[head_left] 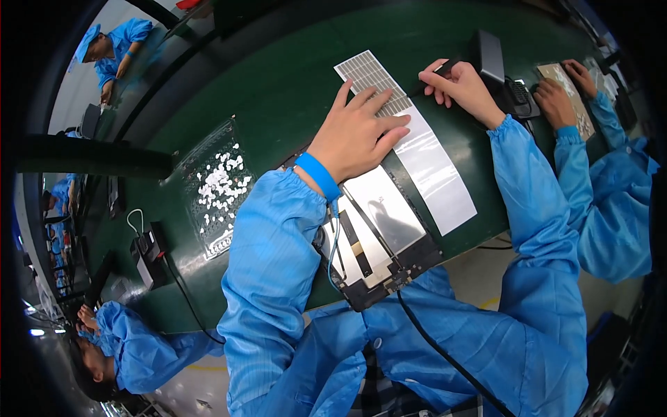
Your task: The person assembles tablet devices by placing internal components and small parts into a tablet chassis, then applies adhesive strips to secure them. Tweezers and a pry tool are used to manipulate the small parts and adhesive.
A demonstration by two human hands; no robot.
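My left hand (354,135) lies spread, fingers stretched over a sheet of small grey rectangular stickers (372,73). A blue band with a thin cord circles that wrist. The sheet's lower part is a blank white backing strip (438,184) running toward the table's near edge. Beside the sheet's right side, my right hand (462,87) pinches slim black tweezers (445,67), their tip near the stickers. Below my left hand lies an opened tablet-like device (385,215) with silvery panels and a black frame; my left hand and sleeve hide its far end.
Left on the green table (278,76) is a clear tray (215,187) of small white pieces. A black device (148,257) with a cable stands farther left. A dark box (490,59) stands beyond my right hand. A co-worker's hands (556,101) work at the right; other people sit left.
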